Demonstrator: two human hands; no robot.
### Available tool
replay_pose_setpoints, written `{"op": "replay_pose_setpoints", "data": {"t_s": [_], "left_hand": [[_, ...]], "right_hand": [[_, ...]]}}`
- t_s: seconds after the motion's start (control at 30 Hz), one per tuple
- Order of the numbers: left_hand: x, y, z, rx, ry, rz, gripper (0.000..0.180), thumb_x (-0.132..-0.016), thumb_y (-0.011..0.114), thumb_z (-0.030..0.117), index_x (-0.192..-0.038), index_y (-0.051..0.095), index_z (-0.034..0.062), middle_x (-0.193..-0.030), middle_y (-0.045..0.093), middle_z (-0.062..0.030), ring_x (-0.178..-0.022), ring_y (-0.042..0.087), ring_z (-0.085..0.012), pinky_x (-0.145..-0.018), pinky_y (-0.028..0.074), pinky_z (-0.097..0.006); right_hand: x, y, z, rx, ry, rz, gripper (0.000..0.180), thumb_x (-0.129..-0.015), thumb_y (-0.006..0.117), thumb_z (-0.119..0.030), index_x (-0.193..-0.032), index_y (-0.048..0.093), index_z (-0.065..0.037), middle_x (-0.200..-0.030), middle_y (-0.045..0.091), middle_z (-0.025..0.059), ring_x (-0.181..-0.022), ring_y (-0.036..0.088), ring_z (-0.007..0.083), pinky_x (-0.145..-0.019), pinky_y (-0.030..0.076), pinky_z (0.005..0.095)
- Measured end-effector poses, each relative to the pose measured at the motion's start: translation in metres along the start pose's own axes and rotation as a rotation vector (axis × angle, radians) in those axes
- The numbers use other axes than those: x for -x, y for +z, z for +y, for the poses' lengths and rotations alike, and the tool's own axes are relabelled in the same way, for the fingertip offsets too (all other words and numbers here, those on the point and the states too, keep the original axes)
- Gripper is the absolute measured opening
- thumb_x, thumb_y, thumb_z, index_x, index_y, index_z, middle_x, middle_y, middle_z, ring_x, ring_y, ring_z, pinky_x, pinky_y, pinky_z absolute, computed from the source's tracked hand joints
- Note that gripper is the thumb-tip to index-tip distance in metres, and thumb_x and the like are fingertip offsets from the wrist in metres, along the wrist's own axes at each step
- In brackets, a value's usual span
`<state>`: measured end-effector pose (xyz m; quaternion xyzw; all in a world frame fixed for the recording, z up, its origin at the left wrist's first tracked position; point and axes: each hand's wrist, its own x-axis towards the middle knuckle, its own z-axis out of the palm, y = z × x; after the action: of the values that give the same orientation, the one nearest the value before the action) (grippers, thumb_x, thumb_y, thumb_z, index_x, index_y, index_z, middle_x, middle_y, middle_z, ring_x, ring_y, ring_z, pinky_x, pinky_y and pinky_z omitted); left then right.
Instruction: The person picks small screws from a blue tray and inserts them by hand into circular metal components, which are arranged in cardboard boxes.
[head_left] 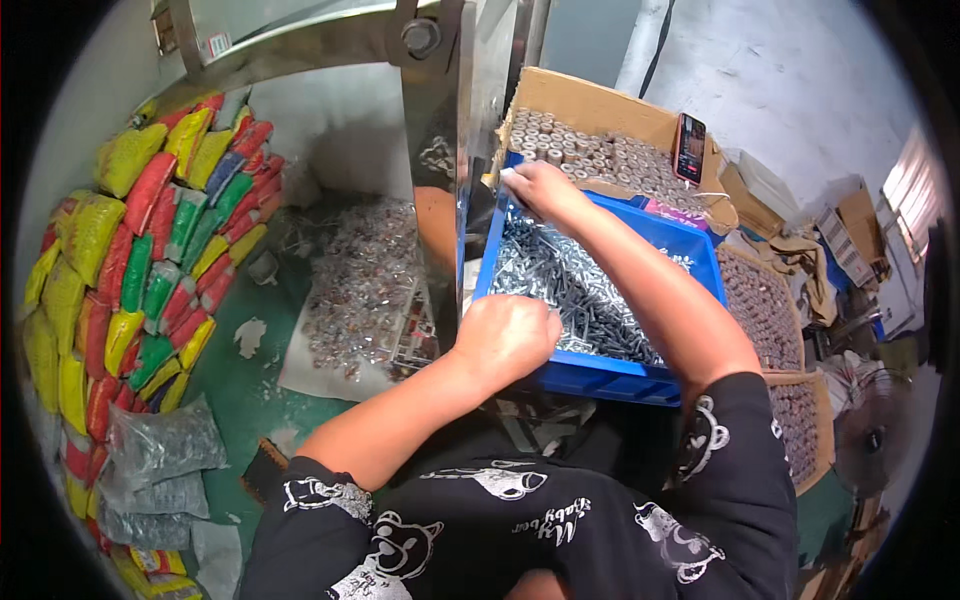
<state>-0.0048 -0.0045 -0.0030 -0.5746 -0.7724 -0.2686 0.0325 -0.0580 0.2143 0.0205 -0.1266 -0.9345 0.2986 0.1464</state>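
A blue plastic bin [612,370] in front of me holds a heap of small metal rod-like parts [590,290], some bright silver, others dark grey. My left hand [508,335] is closed in a fist over the bin's near left corner; whatever lies inside its fingers is hidden. Across the bin reaches my right arm, with my right hand [545,190] at the far left corner beside an upright metal machine plate [437,190]. Its fingers are bent together, and something whitish shows at the tips, too small to name.
Left of the plate, many clear-wrapped small pieces [365,290] lie on a green surface [235,370]. Red, yellow and green packets [150,230] are stacked at far left, above clear bags [165,450]. Behind the bin, a cardboard box [600,100] holds small cylinders; a phone [689,148] leans there.
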Motion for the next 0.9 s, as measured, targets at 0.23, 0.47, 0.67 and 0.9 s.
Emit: {"op": "replay_pose_setpoints", "data": {"t_s": [0.23, 0.47, 0.67, 0.9], "left_hand": [[0.007, 0.002, -0.005, -0.028, -0.031, 0.034, 0.035, -0.086, 0.053, 0.030, -0.065, 0.066, 0.0050, -0.066, 0.064, -0.0188, -0.064, 0.064, -0.0372, -0.064, 0.052, -0.048], [-0.001, -0.001, 0.005, -0.112, -0.104, -0.003, 0.027, -0.086, 0.058, 0.030, -0.080, 0.070, 0.0062, -0.072, 0.064, -0.0193, -0.070, 0.064, -0.0375, -0.064, 0.051, -0.045], [-0.005, 0.001, 0.024, -0.046, -0.080, 0.019, 0.033, -0.090, 0.056, 0.026, -0.071, 0.059, -0.0017, -0.066, 0.054, -0.0237, -0.062, 0.052, -0.0430, -0.057, 0.040, -0.046], [-0.003, 0.002, 0.020, -0.087, -0.080, 0.001, 0.034, -0.090, 0.056, 0.025, -0.071, 0.057, -0.0021, -0.067, 0.054, -0.0239, -0.062, 0.052, -0.0429, -0.057, 0.040, -0.046]], "right_hand": [[0.014, 0.000, 0.003, -0.442, 0.033, 0.101, 0.026, -0.092, 0.053, -0.015, -0.107, 0.063, 0.003, -0.090, 0.068, 0.0135, -0.076, 0.068, 0.0178, -0.073, 0.054, 0.0312], [0.260, -0.137, 0.095, -0.142, 0.331, 0.401, 0.022, -0.094, 0.052, -0.010, -0.108, 0.063, 0.003, -0.091, 0.067, 0.0077, -0.076, 0.065, 0.0132, -0.068, 0.054, 0.0285], [0.503, -0.171, 0.176, 0.458, 0.756, 0.549, 0.027, -0.085, 0.060, -0.020, -0.105, 0.067, -0.003, -0.092, 0.068, 0.0166, -0.085, 0.065, 0.0297, -0.078, 0.050, 0.0379], [0.514, -0.098, 0.176, 0.678, 0.812, 0.165, 0.033, -0.076, 0.064, -0.014, -0.108, 0.061, -0.008, -0.102, 0.062, 0.0173, -0.095, 0.062, 0.0354, -0.080, 0.051, 0.0455]]}}
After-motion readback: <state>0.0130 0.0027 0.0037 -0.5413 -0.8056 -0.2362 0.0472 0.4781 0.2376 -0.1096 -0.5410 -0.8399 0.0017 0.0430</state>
